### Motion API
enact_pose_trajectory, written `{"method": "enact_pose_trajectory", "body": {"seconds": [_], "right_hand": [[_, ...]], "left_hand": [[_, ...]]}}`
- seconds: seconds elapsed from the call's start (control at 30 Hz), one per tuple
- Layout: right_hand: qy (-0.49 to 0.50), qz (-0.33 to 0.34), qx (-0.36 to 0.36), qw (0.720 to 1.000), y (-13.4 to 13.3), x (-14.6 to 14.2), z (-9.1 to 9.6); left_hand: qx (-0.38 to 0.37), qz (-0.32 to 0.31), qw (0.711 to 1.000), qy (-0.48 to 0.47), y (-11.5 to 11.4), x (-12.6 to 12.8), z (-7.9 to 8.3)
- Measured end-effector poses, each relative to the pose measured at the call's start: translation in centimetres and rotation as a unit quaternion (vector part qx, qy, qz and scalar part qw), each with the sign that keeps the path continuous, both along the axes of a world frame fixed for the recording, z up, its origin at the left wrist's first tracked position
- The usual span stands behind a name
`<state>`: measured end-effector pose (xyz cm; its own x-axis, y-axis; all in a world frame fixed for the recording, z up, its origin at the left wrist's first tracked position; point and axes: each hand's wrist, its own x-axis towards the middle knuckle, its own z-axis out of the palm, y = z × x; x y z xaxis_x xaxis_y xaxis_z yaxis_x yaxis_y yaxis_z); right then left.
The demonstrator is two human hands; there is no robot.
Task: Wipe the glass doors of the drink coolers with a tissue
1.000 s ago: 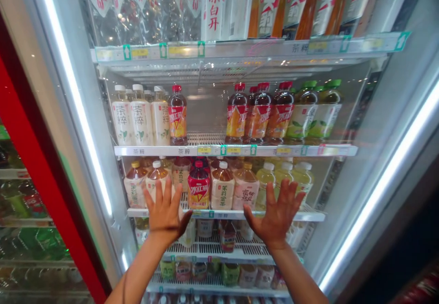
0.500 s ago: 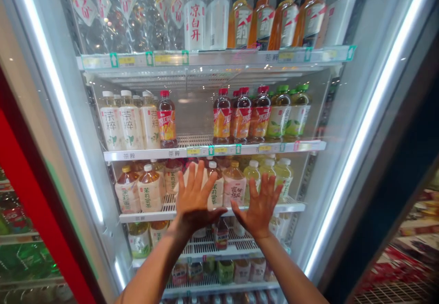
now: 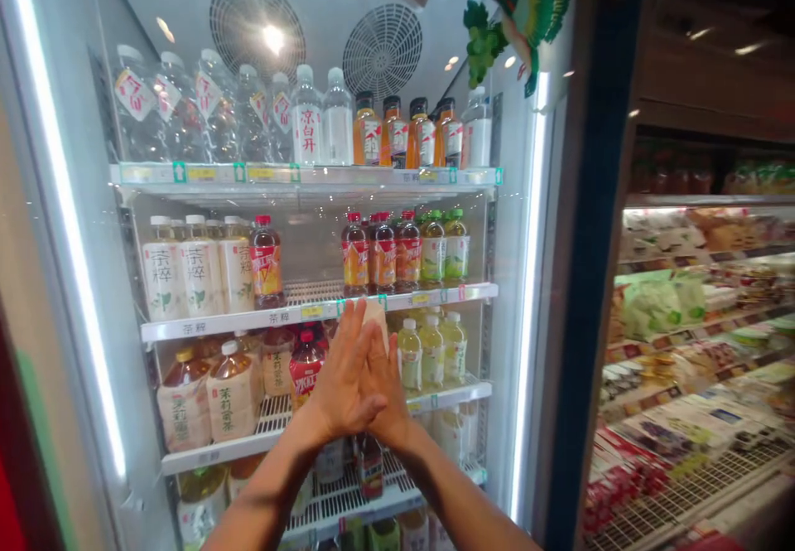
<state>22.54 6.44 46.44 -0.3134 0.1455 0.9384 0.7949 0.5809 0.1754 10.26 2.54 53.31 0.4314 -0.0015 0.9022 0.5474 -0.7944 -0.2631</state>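
My left hand (image 3: pixel 339 381) and my right hand (image 3: pixel 390 393) are raised in front of a lit drinks cooler, at its third shelf (image 3: pixel 447 392). The two hands meet, the left overlapping the right, with fingers stretched upward and nothing in them. Behind the fingertips stands a pale-labelled bottle (image 3: pixel 376 317), mostly hidden. A red-labelled tea bottle (image 3: pixel 305 370) stands just left of my left hand, and yellow-green bottles (image 3: pixel 431 352) just right of my right hand. I cannot tell whether the hands touch the cooler's glass.
The cooler holds rows of bottles on several wire shelves, water bottles (image 3: pixel 204 112) on top, two round fans (image 3: pixel 382 50) above them. A dark blue post (image 3: pixel 584 286) bounds it on the right. Beyond that, an open chilled rack (image 3: pixel 683 327) holds packaged food.
My hands were spread apart with palms forward; they have moved inward and now overlap. The view has swung up and right, bringing the cooler's top and the rack into sight.
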Motion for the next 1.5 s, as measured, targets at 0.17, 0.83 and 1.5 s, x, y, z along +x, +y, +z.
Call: {"method": "enact_pose_trajectory", "body": {"seconds": [0.17, 0.83, 1.5], "right_hand": [[0.074, -0.096, 0.017, 0.992, 0.6, 3.8, 4.8], [-0.095, -0.135, 0.081, 0.983, 2.1, 9.6, 13.1], [-0.158, -0.112, 0.011, 0.981, 1.3, 4.3, 14.4]], "left_hand": [[0.024, 0.187, 0.981, -0.033, -0.7, -4.5, 2.7], [0.08, 0.319, 0.942, -0.06, 0.0, -7.0, 2.8], [0.029, 0.321, 0.946, -0.037, -1.4, -10.1, -4.6]]}}
